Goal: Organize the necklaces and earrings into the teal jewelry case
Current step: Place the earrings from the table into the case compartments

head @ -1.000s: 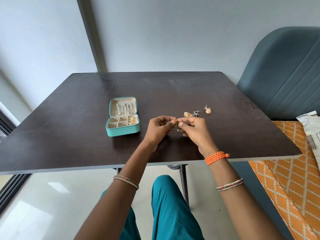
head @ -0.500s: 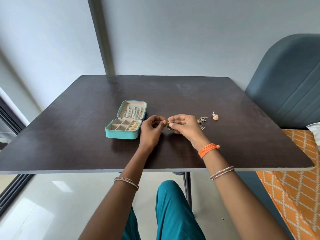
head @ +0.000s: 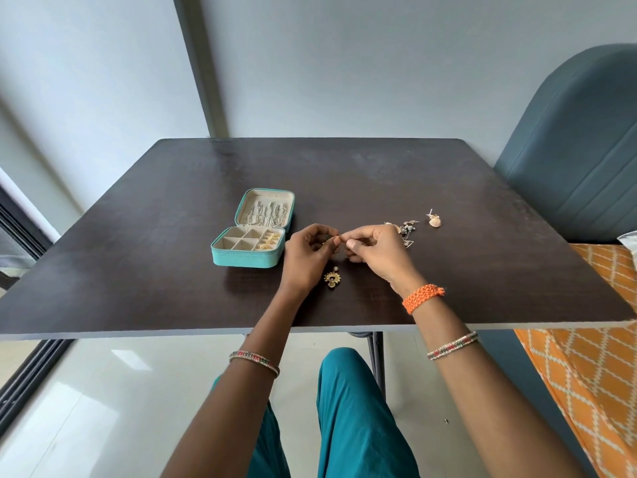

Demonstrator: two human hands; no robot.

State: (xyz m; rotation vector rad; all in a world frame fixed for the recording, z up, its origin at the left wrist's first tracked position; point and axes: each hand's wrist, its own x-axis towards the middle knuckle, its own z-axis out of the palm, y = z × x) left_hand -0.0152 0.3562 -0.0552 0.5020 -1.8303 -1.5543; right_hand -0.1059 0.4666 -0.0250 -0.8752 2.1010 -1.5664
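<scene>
Pinching one small piece between them, left hand and right hand meet beside the teal case

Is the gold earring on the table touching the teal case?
Apart. The head view shows bare dark table between the gold earring, lying near the left hand, and the teal case.

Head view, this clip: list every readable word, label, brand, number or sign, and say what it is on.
None: no readable text in this view.
The teal jewelry case shows no brand or label on its visible side or in its open lid.
The table is bare of print.
A white packet at the right edge is cut off, with no print showing.
Neither the left hand nor the right hand holds anything lettered.
</scene>
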